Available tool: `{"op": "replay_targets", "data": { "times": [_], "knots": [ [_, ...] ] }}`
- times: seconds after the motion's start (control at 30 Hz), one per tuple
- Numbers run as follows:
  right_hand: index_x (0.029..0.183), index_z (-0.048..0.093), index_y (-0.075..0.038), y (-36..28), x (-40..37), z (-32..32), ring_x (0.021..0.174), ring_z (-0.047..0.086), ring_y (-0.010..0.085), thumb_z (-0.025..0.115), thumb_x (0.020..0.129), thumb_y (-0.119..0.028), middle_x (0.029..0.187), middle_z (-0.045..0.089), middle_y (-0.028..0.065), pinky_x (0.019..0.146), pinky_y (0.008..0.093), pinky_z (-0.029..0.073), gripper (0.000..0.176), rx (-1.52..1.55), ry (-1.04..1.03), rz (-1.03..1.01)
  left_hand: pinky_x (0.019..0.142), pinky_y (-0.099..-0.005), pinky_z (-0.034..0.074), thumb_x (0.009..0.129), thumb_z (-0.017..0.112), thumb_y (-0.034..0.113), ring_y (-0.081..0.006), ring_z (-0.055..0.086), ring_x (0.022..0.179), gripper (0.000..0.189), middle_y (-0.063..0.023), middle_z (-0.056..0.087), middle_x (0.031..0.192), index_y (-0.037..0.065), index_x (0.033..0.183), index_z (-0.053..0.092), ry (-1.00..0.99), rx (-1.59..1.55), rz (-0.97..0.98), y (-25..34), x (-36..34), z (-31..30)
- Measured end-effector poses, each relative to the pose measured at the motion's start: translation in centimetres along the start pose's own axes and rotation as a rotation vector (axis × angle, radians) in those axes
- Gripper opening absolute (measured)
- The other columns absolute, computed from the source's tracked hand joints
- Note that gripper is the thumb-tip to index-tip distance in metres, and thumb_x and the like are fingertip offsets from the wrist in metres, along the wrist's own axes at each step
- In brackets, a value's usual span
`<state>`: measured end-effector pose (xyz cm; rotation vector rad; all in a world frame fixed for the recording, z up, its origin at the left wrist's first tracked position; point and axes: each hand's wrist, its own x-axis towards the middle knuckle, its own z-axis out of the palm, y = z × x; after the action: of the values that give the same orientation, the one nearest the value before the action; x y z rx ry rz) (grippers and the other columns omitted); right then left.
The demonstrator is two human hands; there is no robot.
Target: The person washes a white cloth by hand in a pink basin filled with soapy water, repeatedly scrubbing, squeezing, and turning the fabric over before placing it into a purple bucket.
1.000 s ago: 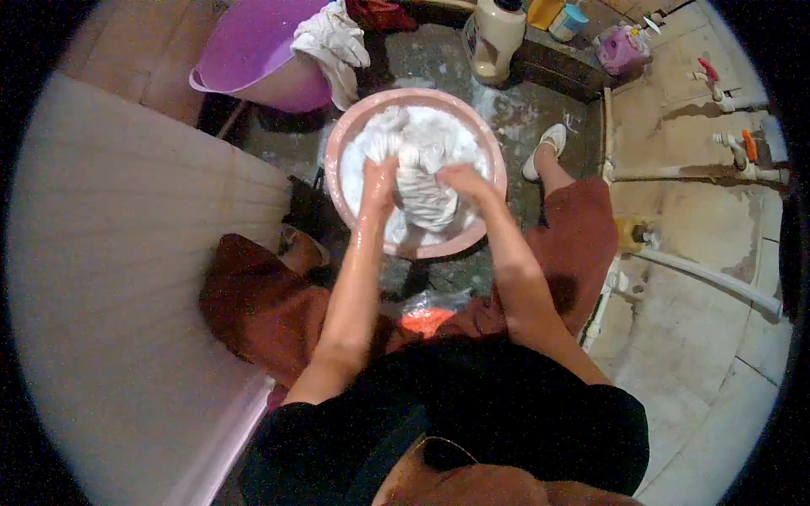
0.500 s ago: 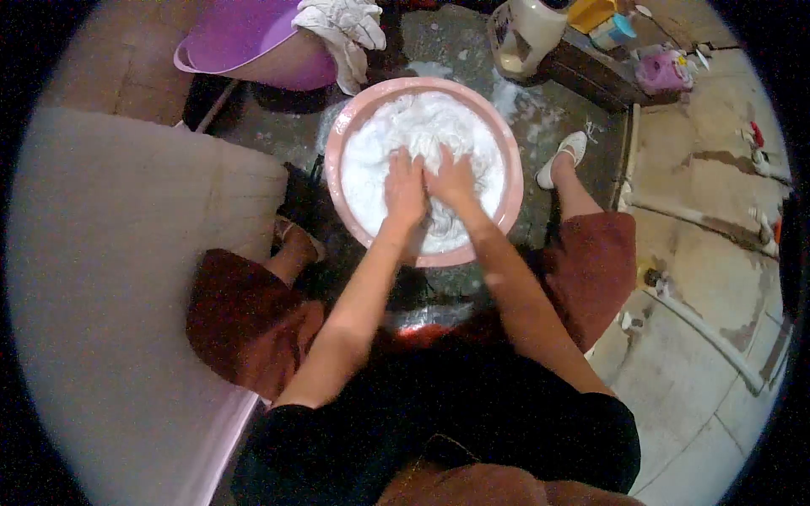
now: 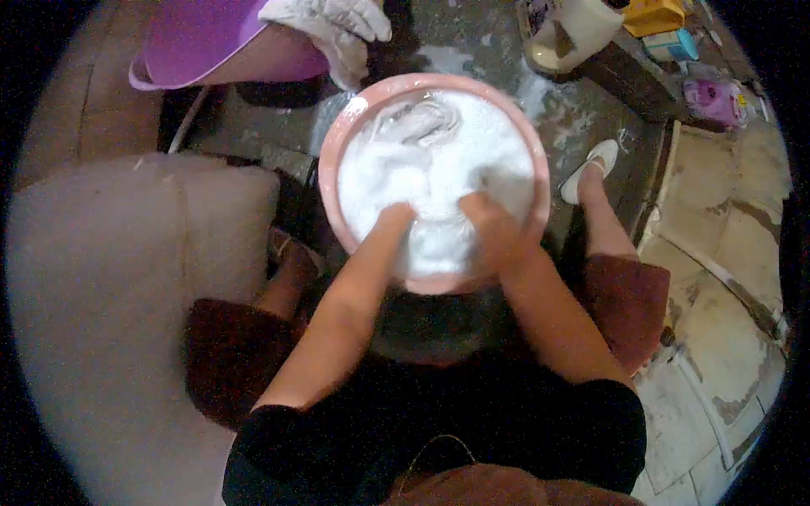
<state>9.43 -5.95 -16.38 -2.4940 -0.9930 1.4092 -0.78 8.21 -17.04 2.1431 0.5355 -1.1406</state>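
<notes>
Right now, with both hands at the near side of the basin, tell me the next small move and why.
Probably slide the left hand forward to the whitish cloth: it shows above the foam at the basin's far side, while that hand's fingers are hidden in suds nearer the body.

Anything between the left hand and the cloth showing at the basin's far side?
Only white suds lie between the left hand and the exposed cloth; no solid object shows there, but the suds hide what's beneath.
</notes>
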Motion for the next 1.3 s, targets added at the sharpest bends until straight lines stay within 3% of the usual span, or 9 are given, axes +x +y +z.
{"op": "replay_targets", "data": {
  "times": [0.23,0.3,0.37,0.43,0.57,0.87,0.97,1.1,1.3],
  "knots": [
    [0.112,0.056,-0.001,-6.4,-5.7,-8.4,0.100,0.055,0.0364,0.054,0.079,-0.031,0.107,0.058,0.0216,0.086,0.0397,0.043,0.045,0.035,0.414,0.079,0.085,-0.0443,0.043,0.089,0.042,0.037,-0.0325,0.060,0.086,0.044,-0.0198,0.061,0.098,-0.001,0.109,0.054,0.370,0.354,0.074,6.6,-7.4,-4.1],
    [0.107,0.057,0.000,-9.2,-11.8,-9.3,0.098,0.055,0.0371,0.059,0.077,-0.028,0.103,0.059,0.0215,0.085,0.0415,0.043,0.041,0.335,0.486,-0.040,0.080,-0.0392,0.046,0.088,0.041,0.051,-0.0251,0.060,0.088,0.055,-0.0162,0.062,0.098,0.003,0.107,0.057,0.190,-1.382,-0.166,7.6,-9.8,-4.9],
    [0.102,0.058,-0.002,-14.8,-19.5,-11.0,0.093,0.057,0.0367,0.061,0.076,-0.027,0.099,0.060,0.0205,0.082,0.0424,0.044,0.037,0.302,0.405,-0.018,0.075,-0.0354,0.049,0.085,0.038,0.061,-0.0241,0.060,0.086,0.065,-0.0142,0.061,0.096,0.002,0.107,0.056,-0.030,-1.871,0.138,8.6,-14.6,-8.0],
    [0.097,0.060,-0.005,-17.2,-22.5,-8.1,0.089,0.059,0.0364,0.061,0.075,-0.031,0.095,0.060,0.0192,0.077,0.0438,0.046,0.033,0.309,0.580,-0.139,0.070,-0.0324,0.050,0.088,0.043,0.048,-0.0243,0.060,0.085,0.053,-0.0133,0.061,0.097,0.000,0.106,0.056,-0.315,-1.928,0.193,7.9,-17.5,-7.6],
    [0.084,0.062,-0.005,-20.2,-25.1,-5.3,0.081,0.060,0.0338,0.057,0.078,-0.034,0.089,0.060,0.0154,0.072,0.0432,0.046,0.030,0.286,0.662,-0.179,0.071,-0.0320,0.050,0.087,0.046,0.039,-0.0244,0.060,0.085,0.045,-0.0130,0.061,0.098,0.000,0.107,0.055,-0.085,-1.990,0.272,5.9,-19.5,-3.8],
    [0.083,0.064,-0.001,-0.2,-5.6,-1.8,0.085,0.059,0.0388,0.051,0.081,-0.032,0.087,0.061,0.0239,0.073,0.0451,0.047,0.034,0.363,0.744,0.059,0.072,-0.0299,0.047,0.077,0.060,0.016,-0.0184,0.060,0.080,0.023,-0.0079,0.063,0.086,0.002,0.096,0.058,0.400,-1.601,0.400,9.7,-18.7,-3.5],
    [0.080,0.065,-0.001,-3.1,-13.2,-8.6,0.082,0.059,0.0382,0.052,0.081,-0.035,0.085,0.061,0.0254,0.076,0.0450,0.046,0.036,0.367,0.811,0.080,0.079,-0.0318,0.045,0.077,0.062,0.018,-0.0169,0.058,0.089,0.032,-0.0119,0.062,0.094,0.001,0.104,0.055,0.390,-1.191,0.551,9.6,-19.2,-5.9],
    [0.118,0.051,-0.011,-6.7,-15.2,-7.4,0.098,0.053,0.0338,0.049,0.085,-0.029,0.104,0.056,0.0183,0.084,0.0465,0.041,0.037,0.238,0.772,0.137,0.095,-0.0426,0.035,0.073,0.063,0.017,-0.0384,0.040,0.117,0.059,-0.0287,0.040,0.125,-0.004,0.124,0.039,0.756,-0.101,0.044,10.0,-18.8,-6.0],
    [0.131,0.035,-0.011,-7.9,-9.9,-1.1,0.092,0.052,0.0351,0.053,0.077,-0.014,0.108,0.046,0.0182,0.077,0.0479,0.042,0.057,-0.202,0.754,0.107,0.098,-0.0473,0.032,0.077,0.053,0.009,-0.0410,0.039,0.118,0.054,-0.0216,0.035,0.134,0.008,0.129,0.037,1.027,0.312,0.396,6.3,-9.8,-1.7]
  ]
}}
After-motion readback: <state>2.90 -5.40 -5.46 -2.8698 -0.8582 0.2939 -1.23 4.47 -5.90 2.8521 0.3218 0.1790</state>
